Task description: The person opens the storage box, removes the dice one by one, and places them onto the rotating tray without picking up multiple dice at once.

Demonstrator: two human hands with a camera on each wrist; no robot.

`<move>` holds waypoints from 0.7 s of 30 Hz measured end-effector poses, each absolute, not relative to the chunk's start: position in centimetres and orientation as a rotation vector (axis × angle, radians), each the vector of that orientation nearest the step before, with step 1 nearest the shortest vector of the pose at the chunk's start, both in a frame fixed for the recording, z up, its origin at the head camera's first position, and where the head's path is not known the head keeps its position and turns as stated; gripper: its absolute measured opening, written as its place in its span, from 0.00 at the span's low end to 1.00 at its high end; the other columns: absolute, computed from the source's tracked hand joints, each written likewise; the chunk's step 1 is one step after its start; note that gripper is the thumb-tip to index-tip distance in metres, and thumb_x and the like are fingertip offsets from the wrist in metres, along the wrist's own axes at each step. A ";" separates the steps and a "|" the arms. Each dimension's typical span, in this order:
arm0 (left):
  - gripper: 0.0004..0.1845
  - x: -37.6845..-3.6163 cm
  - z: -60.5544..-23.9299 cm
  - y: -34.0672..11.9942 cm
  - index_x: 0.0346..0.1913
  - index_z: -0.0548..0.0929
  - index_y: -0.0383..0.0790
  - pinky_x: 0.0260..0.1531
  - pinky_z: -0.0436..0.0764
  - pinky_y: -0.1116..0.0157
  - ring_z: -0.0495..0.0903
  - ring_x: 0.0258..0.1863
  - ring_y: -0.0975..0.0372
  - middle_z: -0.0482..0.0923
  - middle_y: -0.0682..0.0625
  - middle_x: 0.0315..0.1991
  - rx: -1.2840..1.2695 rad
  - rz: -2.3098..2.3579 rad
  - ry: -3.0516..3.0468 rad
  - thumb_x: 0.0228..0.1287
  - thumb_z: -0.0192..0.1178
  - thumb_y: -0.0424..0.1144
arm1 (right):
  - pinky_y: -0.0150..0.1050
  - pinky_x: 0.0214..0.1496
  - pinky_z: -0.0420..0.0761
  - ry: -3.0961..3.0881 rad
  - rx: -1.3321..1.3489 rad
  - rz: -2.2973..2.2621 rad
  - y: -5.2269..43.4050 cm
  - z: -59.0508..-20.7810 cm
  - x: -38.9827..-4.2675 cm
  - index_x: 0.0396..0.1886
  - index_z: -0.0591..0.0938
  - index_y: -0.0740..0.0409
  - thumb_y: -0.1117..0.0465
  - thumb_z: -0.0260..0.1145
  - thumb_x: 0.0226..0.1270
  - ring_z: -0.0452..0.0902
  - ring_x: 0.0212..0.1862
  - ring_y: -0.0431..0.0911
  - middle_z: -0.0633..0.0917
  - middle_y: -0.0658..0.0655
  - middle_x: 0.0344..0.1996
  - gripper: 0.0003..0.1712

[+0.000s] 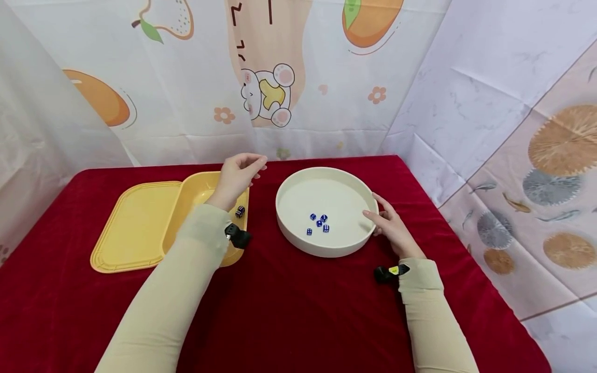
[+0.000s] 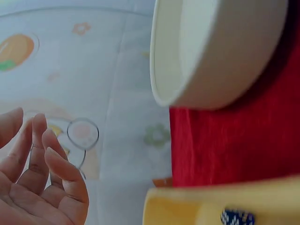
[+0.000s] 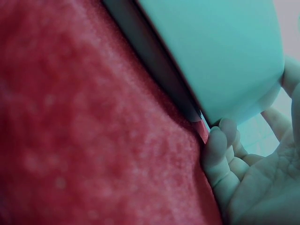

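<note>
A: Head view has the left hand (image 1: pixel 237 175) raised over the yellow tray (image 1: pixel 198 192), fingers loosely bent with the tips drawn near the thumb. Is anything pinched there?

B: I cannot tell from that angle, but the left wrist view shows the fingers (image 2: pixel 61 171) relaxed and the palm bare, so I judge it holds nothing.

A: And the right hand (image 1: pixel 392 228)?

B: It rests at the white bowl's (image 1: pixel 298 241) three o'clock side, fingers curled against the wall and steadying it. The right wrist view agrees.

A: Where are the dice?

B: Five blue dice (image 1: pixel 319 223) lie clustered near the bowl's centre, slightly toward six o'clock. One dark die (image 1: pixel 240 211) sits in the yellow tray, at the left wrist's four o'clock.

A: So which step is this?

B: My guess: moving dice between tray and bowl, with the left hand between picks. Next it should drop to that dark die and pinch it cleanly.
</note>
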State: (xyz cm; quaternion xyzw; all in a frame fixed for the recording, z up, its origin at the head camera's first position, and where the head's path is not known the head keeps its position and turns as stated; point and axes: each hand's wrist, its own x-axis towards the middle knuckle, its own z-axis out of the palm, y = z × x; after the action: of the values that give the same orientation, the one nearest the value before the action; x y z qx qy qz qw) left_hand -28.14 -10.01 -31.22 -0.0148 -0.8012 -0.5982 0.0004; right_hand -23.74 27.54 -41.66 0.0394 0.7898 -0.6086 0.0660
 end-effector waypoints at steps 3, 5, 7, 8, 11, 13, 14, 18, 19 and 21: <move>0.22 -28.3 -31.4 -11.3 0.58 0.82 0.43 0.40 0.77 0.66 0.77 0.39 0.63 0.81 0.58 0.41 -0.028 -1.887 -2.509 0.68 0.61 0.53 | 0.31 0.34 0.78 2.386 0.117 -1.831 27.6 -41.6 -23.8 0.80 0.53 0.39 0.50 0.64 0.71 0.75 0.27 0.37 0.73 0.56 0.43 0.43; 0.23 -28.3 -31.4 -12.1 0.58 0.82 0.43 0.41 0.76 0.65 0.77 0.40 0.63 0.79 0.62 0.40 -0.024 -1.888 -2.510 0.68 0.62 0.53 | 0.31 0.34 0.78 2.384 0.117 -1.834 27.5 -41.6 -23.8 0.80 0.54 0.39 0.50 0.64 0.71 0.75 0.27 0.37 0.73 0.56 0.43 0.43; 0.23 -28.3 -31.5 -12.8 0.58 0.81 0.42 0.42 0.76 0.66 0.77 0.41 0.62 0.78 0.64 0.39 -0.022 -1.876 -2.519 0.68 0.62 0.53 | 0.31 0.34 0.78 2.380 0.117 -1.840 27.5 -41.6 -23.8 0.80 0.54 0.39 0.50 0.64 0.71 0.75 0.27 0.36 0.73 0.56 0.43 0.43; 0.24 -28.2 -31.6 -13.2 0.59 0.81 0.42 0.42 0.76 0.65 0.77 0.42 0.62 0.78 0.65 0.39 -0.023 -1.871 -2.524 0.68 0.62 0.53 | 0.31 0.34 0.78 2.380 0.119 -1.841 27.5 -41.6 -23.8 0.80 0.54 0.39 0.50 0.64 0.70 0.76 0.27 0.36 0.73 0.56 0.43 0.43; 0.25 -28.3 -32.0 -14.1 0.60 0.80 0.41 0.42 0.75 0.65 0.76 0.43 0.62 0.77 0.65 0.39 -0.021 -1.864 -2.539 0.67 0.62 0.53 | 0.31 0.34 0.78 2.383 0.128 -1.838 27.5 -41.6 -23.8 0.79 0.54 0.40 0.50 0.64 0.70 0.76 0.27 0.36 0.73 0.56 0.43 0.43; 0.26 -28.4 -32.4 -14.7 0.61 0.80 0.40 0.42 0.74 0.64 0.76 0.43 0.63 0.77 0.66 0.40 -0.007 -1.862 -2.552 0.67 0.62 0.53 | 0.31 0.34 0.78 2.387 0.132 -1.834 27.5 -41.6 -23.7 0.79 0.55 0.40 0.49 0.64 0.70 0.76 0.27 0.36 0.73 0.56 0.42 0.43; 0.26 -28.5 -32.6 -15.0 0.61 0.79 0.40 0.42 0.74 0.64 0.76 0.43 0.63 0.77 0.66 0.40 0.007 -1.863 -2.561 0.67 0.62 0.53 | 0.31 0.34 0.78 2.387 0.132 -1.834 27.5 -41.6 -23.7 0.79 0.55 0.40 0.49 0.64 0.70 0.76 0.27 0.36 0.73 0.56 0.42 0.43; 0.27 -28.7 -33.5 -16.1 0.63 0.78 0.41 0.40 0.74 0.69 0.75 0.41 0.65 0.76 0.68 0.40 0.077 -1.871 -2.595 0.67 0.63 0.53 | 0.31 0.34 0.79 2.377 0.128 -1.845 27.4 -41.6 -23.7 0.79 0.55 0.40 0.50 0.64 0.70 0.76 0.26 0.36 0.74 0.56 0.42 0.43; 0.28 -28.8 -33.7 -16.4 0.64 0.77 0.41 0.40 0.74 0.70 0.75 0.41 0.66 0.76 0.69 0.40 0.093 -1.881 -2.603 0.67 0.63 0.52 | 0.31 0.34 0.78 2.373 0.128 -1.850 27.4 -41.6 -23.7 0.79 0.55 0.39 0.50 0.64 0.70 0.75 0.26 0.36 0.74 0.56 0.42 0.43; 0.28 -29.0 -34.1 -16.9 0.64 0.77 0.41 0.41 0.75 0.70 0.75 0.39 0.68 0.77 0.71 0.39 0.107 -1.887 -2.622 0.67 0.63 0.52 | 0.31 0.33 0.78 2.366 0.128 -1.859 27.5 -41.5 -23.8 0.79 0.55 0.39 0.50 0.64 0.70 0.75 0.25 0.36 0.74 0.56 0.42 0.43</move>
State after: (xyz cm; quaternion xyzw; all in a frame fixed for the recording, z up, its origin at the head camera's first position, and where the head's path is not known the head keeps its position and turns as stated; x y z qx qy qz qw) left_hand -28.95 -16.89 -34.14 0.0330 -0.8104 -0.5833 -0.0452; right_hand -23.75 27.45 -41.54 0.0426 0.7839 -0.6160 0.0650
